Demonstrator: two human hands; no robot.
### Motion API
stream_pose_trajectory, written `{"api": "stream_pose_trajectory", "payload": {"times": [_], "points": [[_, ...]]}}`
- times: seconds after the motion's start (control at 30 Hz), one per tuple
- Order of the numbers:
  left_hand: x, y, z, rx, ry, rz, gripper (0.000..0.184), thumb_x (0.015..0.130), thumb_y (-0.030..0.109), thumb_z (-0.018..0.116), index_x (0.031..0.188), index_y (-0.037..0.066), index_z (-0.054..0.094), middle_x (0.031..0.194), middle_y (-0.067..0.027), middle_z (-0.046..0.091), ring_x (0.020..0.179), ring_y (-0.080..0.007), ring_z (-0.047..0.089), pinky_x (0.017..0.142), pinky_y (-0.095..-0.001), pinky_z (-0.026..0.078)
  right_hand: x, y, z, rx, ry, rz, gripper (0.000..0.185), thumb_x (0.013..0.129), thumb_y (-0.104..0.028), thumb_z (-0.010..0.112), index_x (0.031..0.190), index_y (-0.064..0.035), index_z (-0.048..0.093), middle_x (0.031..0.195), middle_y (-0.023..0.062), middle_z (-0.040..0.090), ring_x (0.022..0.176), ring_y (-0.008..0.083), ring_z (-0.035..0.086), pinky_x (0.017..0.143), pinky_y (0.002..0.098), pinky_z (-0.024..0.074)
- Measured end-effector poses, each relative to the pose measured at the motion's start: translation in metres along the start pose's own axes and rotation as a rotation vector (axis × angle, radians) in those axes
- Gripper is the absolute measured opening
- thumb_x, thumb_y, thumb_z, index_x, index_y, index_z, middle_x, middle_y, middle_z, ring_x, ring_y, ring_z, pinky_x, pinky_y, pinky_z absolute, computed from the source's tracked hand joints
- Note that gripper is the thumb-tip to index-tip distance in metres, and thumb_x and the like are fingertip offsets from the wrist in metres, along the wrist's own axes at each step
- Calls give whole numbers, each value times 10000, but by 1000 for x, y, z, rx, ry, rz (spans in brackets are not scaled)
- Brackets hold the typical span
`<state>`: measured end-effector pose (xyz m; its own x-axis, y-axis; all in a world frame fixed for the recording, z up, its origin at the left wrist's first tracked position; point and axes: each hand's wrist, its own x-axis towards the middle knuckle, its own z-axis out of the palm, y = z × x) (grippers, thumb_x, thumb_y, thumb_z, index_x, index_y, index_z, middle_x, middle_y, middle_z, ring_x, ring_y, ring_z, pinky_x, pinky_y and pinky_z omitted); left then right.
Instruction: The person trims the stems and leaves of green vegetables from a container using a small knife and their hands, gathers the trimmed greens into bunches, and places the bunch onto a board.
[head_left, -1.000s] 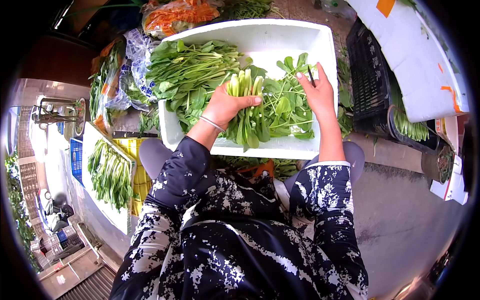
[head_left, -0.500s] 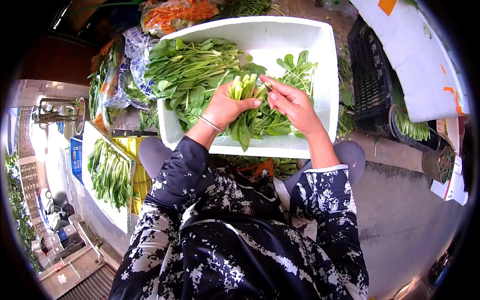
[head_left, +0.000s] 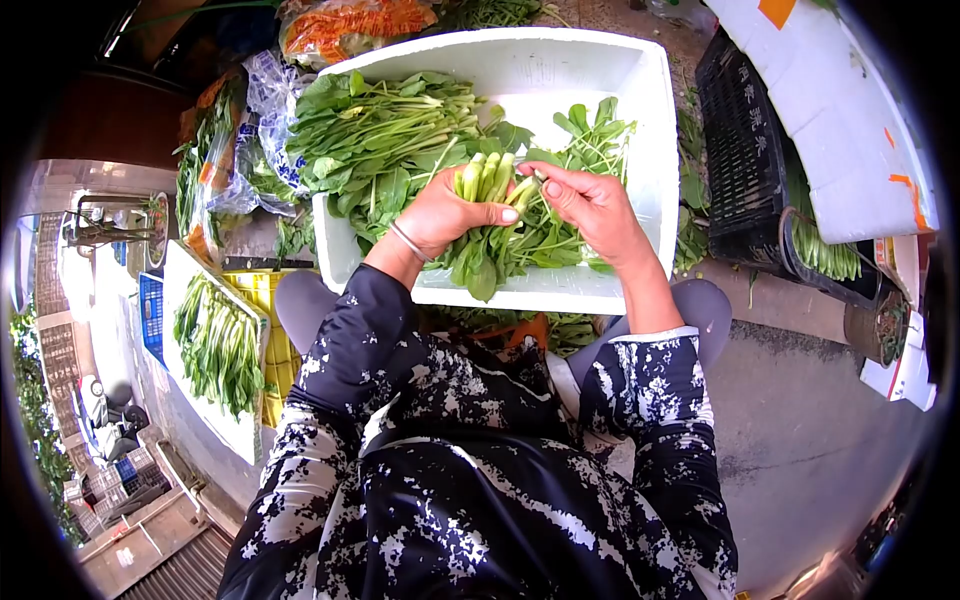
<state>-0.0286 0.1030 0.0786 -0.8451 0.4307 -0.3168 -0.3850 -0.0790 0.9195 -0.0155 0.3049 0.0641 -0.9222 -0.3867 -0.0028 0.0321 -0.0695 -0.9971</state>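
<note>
In the head view my left hand (head_left: 440, 212) is wrapped round a bunch of leafy greens (head_left: 487, 178), with the pale stem ends up and the leaves hanging below. Beside it, the thumb and forefinger of my right hand (head_left: 592, 205) pinch the end of one stem (head_left: 527, 190) of the bunch. Whether something small is also between those fingertips, I cannot tell. Both hands are over a white foam box (head_left: 575, 50). Inside it, a thick pile of greens (head_left: 390, 130) lies at the left, and looser greens (head_left: 600, 135) lie at the right.
A black plastic crate (head_left: 740, 150) and a white foam lid (head_left: 840, 120) stand at the right. At the left, a white foam box of greens (head_left: 215, 345) rests by a yellow crate (head_left: 270, 300). Plastic bags (head_left: 350, 30) lie behind the box.
The right fingertips have shifted slightly, and the stem between them now leans over toward the right hand. My left hand still holds the bunch, a little lower and further left.
</note>
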Motion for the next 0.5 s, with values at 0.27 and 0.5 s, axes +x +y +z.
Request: {"api": "stream_pose_trajectory", "payload": {"times": [0.27, 0.5], "points": [[-5, 0, -9, 19, -36, -9, 257, 702, -10, 691, 934, 21, 584, 866, -14, 608, 781, -111, 564, 741, -246, 459, 13, 23, -6, -221, 323, 77, 351, 876, -268, 535, 1208, -156, 525, 668, -14, 519, 601, 67, 457, 584, 223, 406], [-14, 7, -14, -101, -33, 45, 338, 708, 31, 689, 1015, 12, 550, 899, -77, 623, 826, -176, 599, 770, -297, 476, 23, 44, -4, -219, 263, 215, 492, 860, -341, 550, 1276, -103, 437, 677, 17, 521, 611, 86, 480, 600, 224, 411]]}}
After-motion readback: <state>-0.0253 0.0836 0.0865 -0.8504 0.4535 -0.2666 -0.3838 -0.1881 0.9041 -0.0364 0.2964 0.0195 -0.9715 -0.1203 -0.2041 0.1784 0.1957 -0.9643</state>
